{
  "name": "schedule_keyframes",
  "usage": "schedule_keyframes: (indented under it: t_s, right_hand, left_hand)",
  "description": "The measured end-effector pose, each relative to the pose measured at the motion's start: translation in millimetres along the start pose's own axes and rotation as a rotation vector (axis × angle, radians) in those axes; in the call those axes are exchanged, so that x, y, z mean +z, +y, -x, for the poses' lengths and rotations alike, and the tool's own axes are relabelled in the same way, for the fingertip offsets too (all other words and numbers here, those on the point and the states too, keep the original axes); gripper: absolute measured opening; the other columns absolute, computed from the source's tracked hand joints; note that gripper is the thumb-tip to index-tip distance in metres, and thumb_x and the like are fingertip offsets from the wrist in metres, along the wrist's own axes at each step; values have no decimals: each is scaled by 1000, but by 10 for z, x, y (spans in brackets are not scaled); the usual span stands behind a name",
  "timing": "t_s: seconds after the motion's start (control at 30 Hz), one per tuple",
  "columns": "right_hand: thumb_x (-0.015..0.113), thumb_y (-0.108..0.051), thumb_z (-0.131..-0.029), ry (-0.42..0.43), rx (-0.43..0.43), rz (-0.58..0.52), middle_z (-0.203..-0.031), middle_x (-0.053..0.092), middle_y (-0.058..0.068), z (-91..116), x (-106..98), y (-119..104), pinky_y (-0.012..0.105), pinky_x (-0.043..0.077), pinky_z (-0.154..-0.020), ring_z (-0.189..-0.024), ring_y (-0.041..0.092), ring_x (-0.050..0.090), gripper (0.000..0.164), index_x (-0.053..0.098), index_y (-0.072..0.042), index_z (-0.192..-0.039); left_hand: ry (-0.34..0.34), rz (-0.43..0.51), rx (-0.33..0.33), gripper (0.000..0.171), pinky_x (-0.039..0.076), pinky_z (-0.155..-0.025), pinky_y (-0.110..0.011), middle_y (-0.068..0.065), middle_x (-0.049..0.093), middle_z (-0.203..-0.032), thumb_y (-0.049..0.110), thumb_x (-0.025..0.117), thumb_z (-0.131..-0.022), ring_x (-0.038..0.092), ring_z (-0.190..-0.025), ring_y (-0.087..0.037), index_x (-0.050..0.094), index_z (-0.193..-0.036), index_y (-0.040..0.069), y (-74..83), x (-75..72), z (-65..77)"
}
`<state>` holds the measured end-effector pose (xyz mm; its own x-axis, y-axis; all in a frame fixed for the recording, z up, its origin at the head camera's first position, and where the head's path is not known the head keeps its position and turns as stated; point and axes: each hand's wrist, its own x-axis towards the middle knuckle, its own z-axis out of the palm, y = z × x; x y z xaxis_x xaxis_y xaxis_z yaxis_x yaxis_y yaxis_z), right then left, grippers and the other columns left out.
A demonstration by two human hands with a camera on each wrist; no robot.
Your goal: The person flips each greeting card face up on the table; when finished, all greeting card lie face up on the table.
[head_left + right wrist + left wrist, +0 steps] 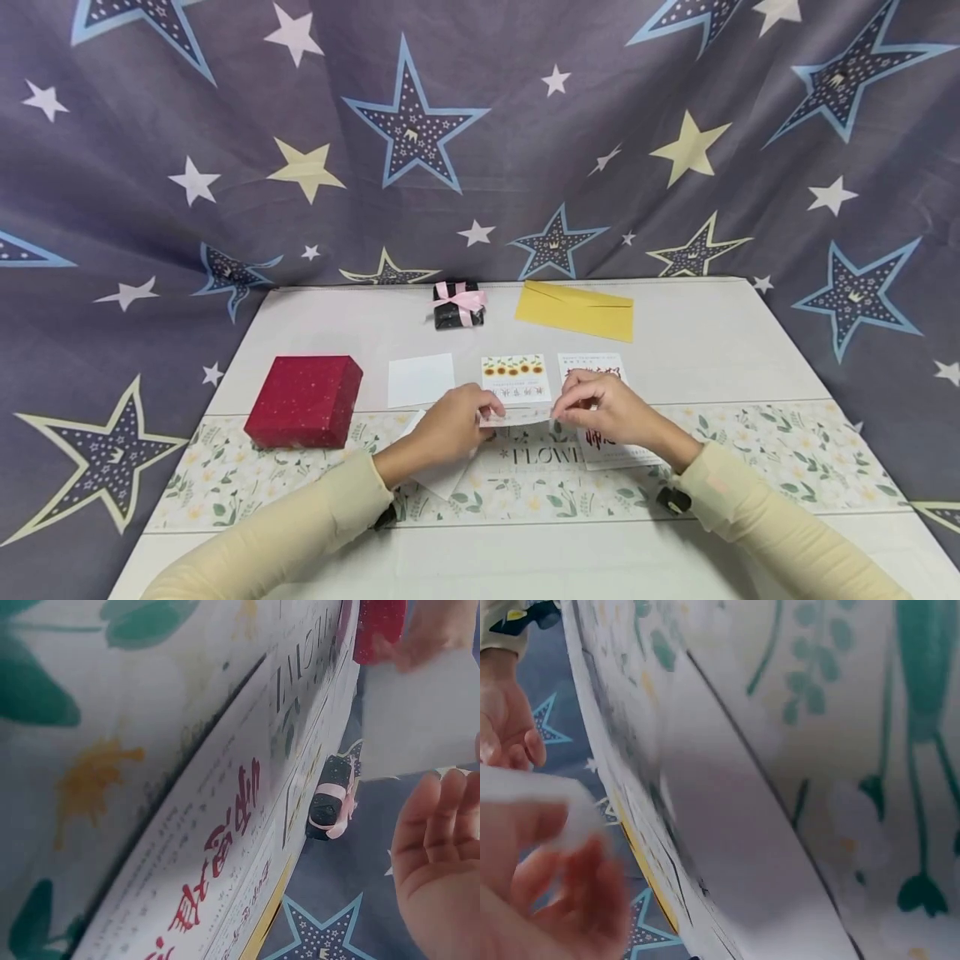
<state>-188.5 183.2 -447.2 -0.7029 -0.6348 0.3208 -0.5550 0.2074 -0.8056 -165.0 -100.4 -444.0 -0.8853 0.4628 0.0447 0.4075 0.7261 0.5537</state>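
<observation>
A small white card [517,417] is held up between both hands, almost edge-on in the head view and showing a plain white face [417,714] in the right wrist view. Its left end is gripped by my left hand [452,423], thumb and fingers bent around it. At the right end, my right hand [611,407] pinches the edge. Just beyond lies a card with a row of sunflowers [516,372]. A tall card with red characters [618,457] lies partly hidden under my right hand. Below my left hand, another white card [442,478] rests on the flowered cloth.
A red box [300,400] stands at the left of the table. Near the back are a black wrapped gift [447,315] with a pink ribbon and a yellow envelope [573,312]. A blank white card [421,381] lies left of the sunflower card. A star-patterned curtain hangs behind.
</observation>
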Motion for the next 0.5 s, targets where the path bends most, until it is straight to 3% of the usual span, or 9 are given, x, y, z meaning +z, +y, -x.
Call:
schedule_keyframes:
  t_s: [0.13,0.23,0.37,0.43,0.5]
  right_hand:
    - [70,4,-89,20,80,-30,-89,72,15,6,-17,-9,26,52,-62,-71,8,60,16,77,0,-104]
    - [66,-4,-95,-1,158,-90,-93,70,24,11,-32,-27,30,55,-59,-70,13,63,24,72,0,-118]
    - [52,-11,-105,-22,191,-157,-106,70,27,17,-45,-24,36,59,-74,-74,25,69,30,66,3,-127]
    - [47,-14,-107,0,208,-148,-104,71,22,16,-49,-17,34,58,-81,-73,27,70,31,66,3,-126]
    - [50,-15,-107,27,241,-122,-100,72,13,10,-44,-9,32,57,-77,-69,26,67,29,69,0,-123]
  left_hand:
    - [239,-77,117,39,57,-75,-22,4,66,-95,-9,75,-74,65,-82,-8,79,-102,18,-3,-46,-48]
    - [378,-140,226,35,58,-73,-21,4,66,-95,-4,80,-74,67,-81,-7,80,-101,18,-11,-76,-77]
    - [502,-229,381,43,58,-74,-21,4,67,-93,-11,77,-69,67,-84,-10,81,-101,18,-28,-94,-103]
    - [546,-251,452,47,58,-75,-21,3,67,-91,-14,71,-66,66,-83,-11,81,-101,17,-35,-95,-117]
    - [574,-262,502,48,57,-77,-22,2,67,-89,-15,68,-65,66,-83,-13,81,-100,15,-40,-93,-127]
